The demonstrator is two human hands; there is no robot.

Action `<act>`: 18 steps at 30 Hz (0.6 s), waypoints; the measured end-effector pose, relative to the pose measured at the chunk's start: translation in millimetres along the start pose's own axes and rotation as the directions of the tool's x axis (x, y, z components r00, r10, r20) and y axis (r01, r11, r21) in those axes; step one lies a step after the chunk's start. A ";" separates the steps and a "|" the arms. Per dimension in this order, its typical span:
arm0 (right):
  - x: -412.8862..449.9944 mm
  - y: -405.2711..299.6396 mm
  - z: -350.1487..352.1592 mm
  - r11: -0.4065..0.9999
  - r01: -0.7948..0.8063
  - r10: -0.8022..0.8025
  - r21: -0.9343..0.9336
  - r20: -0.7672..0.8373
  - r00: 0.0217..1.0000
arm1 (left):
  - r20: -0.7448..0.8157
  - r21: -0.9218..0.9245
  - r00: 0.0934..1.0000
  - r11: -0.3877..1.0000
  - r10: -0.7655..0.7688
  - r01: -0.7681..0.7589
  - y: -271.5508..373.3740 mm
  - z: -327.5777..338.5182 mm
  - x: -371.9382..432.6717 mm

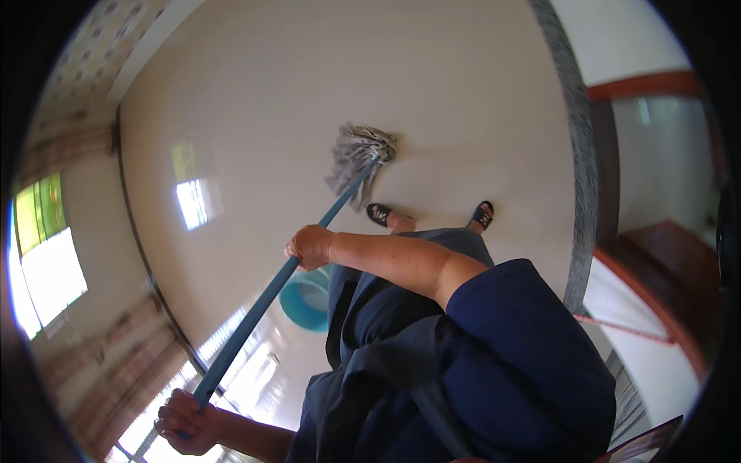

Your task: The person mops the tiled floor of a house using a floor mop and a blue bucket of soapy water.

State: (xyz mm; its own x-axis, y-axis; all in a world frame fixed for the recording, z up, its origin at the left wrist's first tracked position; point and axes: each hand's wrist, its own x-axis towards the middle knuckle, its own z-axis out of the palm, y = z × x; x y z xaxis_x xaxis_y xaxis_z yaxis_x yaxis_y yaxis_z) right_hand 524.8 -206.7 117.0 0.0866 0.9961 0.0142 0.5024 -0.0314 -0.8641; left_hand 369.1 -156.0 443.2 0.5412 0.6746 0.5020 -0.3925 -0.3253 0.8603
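Observation:
A string mop with a blue handle (249,324) slants across the view, from the lower left up to its grey mop head (359,156) on the floor. My left hand (191,422) is wrapped around the top end of the handle. Farther down the pole, my right hand (312,247) grips it, with the forearm stretched across my body. The mop strands lie spread on the pale floor just ahead of my feet. A turquoise plastic bucket (304,301) stands on the floor to my left, partly hidden by my clothes; its contents are unclear.
Glossy floor (463,87) reflects the windows. My sandalled feet (385,215) stand near the mop head. A grey stone border (579,150) runs along the right, beside wood-trimmed furniture or steps (660,254). Curtains (110,370) and a window (49,249) line the left wall.

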 end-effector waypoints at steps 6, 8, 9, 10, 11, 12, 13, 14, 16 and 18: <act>-143.0 79.7 -97.2 0.964 -0.254 0.263 0.074 -0.375 0.889 | -0.028 -0.207 0.989 0.969 -0.144 0.135 -58.0 116.4 -8.9; -200.9 111.6 -115.9 0.934 -0.352 0.329 0.069 -0.555 0.764 | 0.040 -0.197 0.986 0.966 -0.160 0.165 -83.4 176.3 -24.7; -219.9 119.3 -108.8 0.925 -0.367 0.351 0.096 -0.579 0.736 | 0.084 -0.199 0.982 0.963 -0.170 0.184 -84.4 194.1 -40.2; -246.6 133.5 -109.8 0.913 -0.394 0.360 0.108 -0.667 0.652 | 0.114 -0.181 0.979 0.965 -0.172 0.190 -91.2 220.7 -53.9; -272.1 149.1 -109.2 0.899 -0.420 0.367 0.128 -0.743 0.560 | 0.144 -0.156 0.974 0.968 -0.176 0.197 -99.4 245.1 -64.9; -299.0 163.2 -108.1 0.850 -0.514 0.418 0.120 -0.746 0.518 | 0.299 -0.196 0.939 0.953 -0.168 0.232 -113.6 265.8 -76.6; -339.1 177.6 -179.1 0.843 -0.520 0.392 0.137 -0.819 0.419 | 0.341 -0.236 0.928 0.942 -0.149 0.238 -114.0 334.9 -56.5; -374.1 186.3 -202.0 0.812 -0.560 0.399 0.166 -0.858 0.324 | 0.437 -0.270 0.893 0.931 -0.107 0.244 -119.0 375.6 -62.3; -446.2 206.4 -231.0 0.754 -0.613 0.391 0.236 -0.911 0.130 | 0.614 -0.357 0.789 0.887 -0.013 0.292 -131.4 451.4 -78.4; -497.2 212.4 -196.4 0.702 -0.633 0.391 0.326 -0.919 -0.040 | 0.741 -0.381 0.670 0.852 0.048 0.360 -138.4 479.0 -114.1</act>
State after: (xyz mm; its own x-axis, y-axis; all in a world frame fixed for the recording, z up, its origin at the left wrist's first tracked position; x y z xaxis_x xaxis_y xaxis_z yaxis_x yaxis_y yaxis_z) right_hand 757.4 -724.7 25.3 0.9841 -0.1273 0.1242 0.0175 -0.6254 -0.7801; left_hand 717.9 -505.4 309.3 0.8947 -0.0551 0.4433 -0.4225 0.2182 0.8797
